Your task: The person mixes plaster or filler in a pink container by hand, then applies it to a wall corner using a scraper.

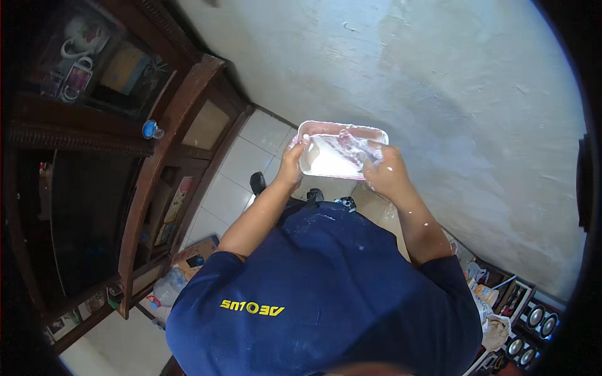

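Observation:
In front of my chest is a shallow rectangular pink-and-white tray point(313, 129) with white paint point(329, 164) in it. My left hand point(291, 164) grips its left end, the fingers wrapped round the rim. At the right end, my right hand point(386, 172) is closed on a paint-smeared tool point(351, 145), whitish with a purple tint, which slants into the tray over the paint. Paint and fingers cover this tool, so I cannot tell its exact kind. White spots of paint dot my right hand and forearm.
A patchy grey-white wall point(464, 81) rises ahead and to the right. Along the left runs a dark wooden cabinet point(141, 207) with cups behind glass and a blue-lidded item point(151, 130) on its ledge. Below are pale floor tiles point(232, 182). Speakers point(534, 318) and bags point(480, 294) stand behind right.

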Motion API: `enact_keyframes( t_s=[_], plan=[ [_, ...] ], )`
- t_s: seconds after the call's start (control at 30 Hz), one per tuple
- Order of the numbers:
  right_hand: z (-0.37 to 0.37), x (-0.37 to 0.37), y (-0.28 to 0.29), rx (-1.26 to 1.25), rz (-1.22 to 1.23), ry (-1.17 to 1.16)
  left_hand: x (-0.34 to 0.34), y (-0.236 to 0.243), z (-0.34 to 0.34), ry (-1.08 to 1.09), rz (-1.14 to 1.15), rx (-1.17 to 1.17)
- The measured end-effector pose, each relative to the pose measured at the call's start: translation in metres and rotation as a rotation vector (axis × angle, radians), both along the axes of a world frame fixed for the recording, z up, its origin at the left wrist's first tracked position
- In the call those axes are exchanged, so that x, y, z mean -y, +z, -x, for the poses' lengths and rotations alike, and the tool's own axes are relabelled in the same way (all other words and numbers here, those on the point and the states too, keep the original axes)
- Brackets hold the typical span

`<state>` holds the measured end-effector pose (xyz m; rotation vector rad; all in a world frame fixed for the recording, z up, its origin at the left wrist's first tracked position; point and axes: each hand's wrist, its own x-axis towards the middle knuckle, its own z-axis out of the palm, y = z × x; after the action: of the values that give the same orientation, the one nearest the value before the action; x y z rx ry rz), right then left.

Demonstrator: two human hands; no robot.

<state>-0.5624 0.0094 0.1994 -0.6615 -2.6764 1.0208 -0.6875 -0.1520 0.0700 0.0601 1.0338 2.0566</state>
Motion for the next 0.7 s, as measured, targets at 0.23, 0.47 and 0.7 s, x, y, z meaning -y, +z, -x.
enact_keyframes(
  t_s=[0.23,0.47,0.7],
  plan=[
    [0.050,0.021,0.025,0.021,-0.135,0.405,0.040,0.010,0.050,0.073,0.001,0.013],
    [0.128,0.086,-0.004,-0.041,-0.195,0.443,0.073,-0.003,0.109,0.061,-0.020,0.043],
    [0.175,0.115,0.021,0.077,-0.089,0.408,0.112,0.020,0.170,-0.004,-0.076,0.036]
  ],
)
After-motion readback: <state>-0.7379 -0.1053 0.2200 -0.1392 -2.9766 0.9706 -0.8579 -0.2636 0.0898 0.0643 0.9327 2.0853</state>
